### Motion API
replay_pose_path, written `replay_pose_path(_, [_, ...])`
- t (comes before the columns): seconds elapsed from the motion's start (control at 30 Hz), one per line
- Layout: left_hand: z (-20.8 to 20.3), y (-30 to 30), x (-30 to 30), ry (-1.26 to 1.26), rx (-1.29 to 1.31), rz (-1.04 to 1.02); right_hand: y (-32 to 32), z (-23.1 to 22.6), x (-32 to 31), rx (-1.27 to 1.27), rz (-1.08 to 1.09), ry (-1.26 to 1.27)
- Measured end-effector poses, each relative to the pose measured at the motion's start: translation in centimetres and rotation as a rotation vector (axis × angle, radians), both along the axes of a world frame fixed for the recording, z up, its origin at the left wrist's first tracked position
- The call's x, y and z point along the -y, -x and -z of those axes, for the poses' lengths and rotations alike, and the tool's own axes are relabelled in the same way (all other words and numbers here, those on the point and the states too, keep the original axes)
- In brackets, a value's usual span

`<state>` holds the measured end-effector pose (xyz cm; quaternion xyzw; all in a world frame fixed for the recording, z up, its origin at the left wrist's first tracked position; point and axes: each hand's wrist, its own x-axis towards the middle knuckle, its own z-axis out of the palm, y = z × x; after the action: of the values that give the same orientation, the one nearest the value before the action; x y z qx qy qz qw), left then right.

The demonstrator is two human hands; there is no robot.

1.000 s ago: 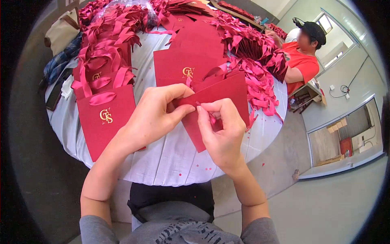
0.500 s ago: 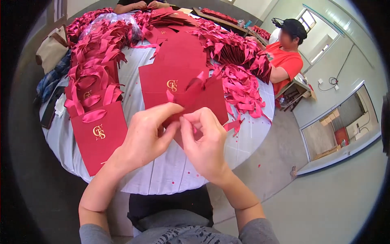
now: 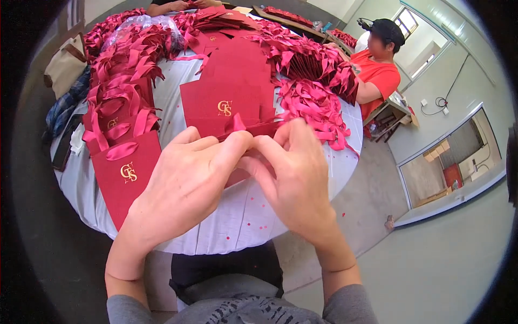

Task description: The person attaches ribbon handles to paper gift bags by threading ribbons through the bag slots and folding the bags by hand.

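Both my hands meet over the near part of the table, fingers bent and pinched at the upper edge of a dark red paper gift bag [image 3: 264, 129]. My left hand [image 3: 186, 181] is closed on it from the left side. From the right, my right hand [image 3: 297, 183] is closed on it too, partly smeared by motion. A pink-red ribbon [image 3: 236, 123] sticks up beyond my left fingers. The fingertips and most of this bag are hidden behind my hands. Just beyond lies a flat pile of red gift bags [image 3: 216, 100] with a gold emblem.
Red bags with ribbon handles [image 3: 127, 162] overlap in a row at left. A heap of ribboned bags [image 3: 313, 113] lies at right. The round table has a white cloth [image 3: 216, 232]. A person in an orange-red shirt [image 3: 377, 78] sits at right; another person's hands [image 3: 189, 4] show at the far edge.
My hands have come up and closer together, and the right one has turned over the bag's edge. The bag between them has tipped, so less of its face shows.
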<state>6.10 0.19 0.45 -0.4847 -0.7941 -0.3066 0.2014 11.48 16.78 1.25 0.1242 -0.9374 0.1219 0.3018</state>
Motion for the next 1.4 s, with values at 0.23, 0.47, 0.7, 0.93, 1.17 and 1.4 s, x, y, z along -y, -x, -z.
replay_pose_path(0.23, [1.1,0.4,-0.7,-0.027,-0.03,0.003,3.4,-2.2,-3.6,0.278,-0.434,0.144])
replay_pose_path(0.47, [1.5,0.6,-1.0,-0.11,-0.003,0.038,6.0,-5.2,-3.6,0.791,-0.415,0.147])
replay_pose_path(0.7, [1.2,0.4,-0.7,-0.088,0.075,0.034,5.9,-3.7,-3.4,0.685,-0.372,0.316])
replay_pose_path(0.93, [1.3,0.0,-1.2,-0.08,0.038,0.045,7.1,-4.8,-3.7,0.462,-0.406,0.506])
replay_pose_path(1.17, [1.1,0.1,-1.6,-0.046,0.012,0.03,9.5,-5.4,-3.0,0.326,-0.345,0.616])
replay_pose_path(1.4, [1.2,-0.2,-1.6,-0.028,-0.005,0.026,11.0,-4.8,-2.1,0.247,-0.408,0.704])
